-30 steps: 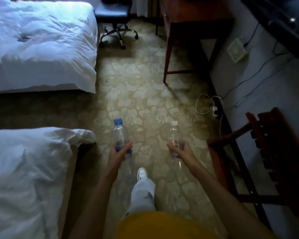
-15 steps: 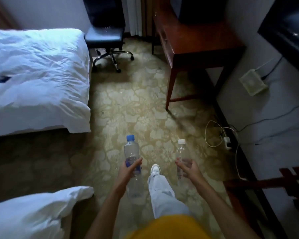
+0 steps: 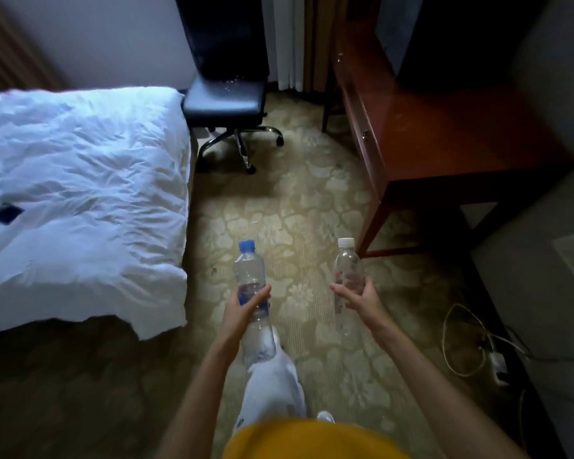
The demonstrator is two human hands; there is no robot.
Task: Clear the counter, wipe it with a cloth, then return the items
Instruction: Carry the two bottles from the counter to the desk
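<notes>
Bottles of clear plastic, one per hand, hang above the patterned carpet (image 3: 295,207), short of the wooden desk (image 3: 444,140). Left hand (image 3: 246,308) wraps the blue-capped bottle (image 3: 251,276) at its label; right hand (image 3: 360,298) clasps the white-capped bottle (image 3: 347,266), nearer the desk leg.

Walked forward, bottles carried along. Wooden desk (image 3: 444,140) now near on my right, office chair (image 3: 227,101) closer ahead. Near bed gone from view, luggage rack too. Stride switched, probably left leg (image 3: 272,385) leading.
</notes>
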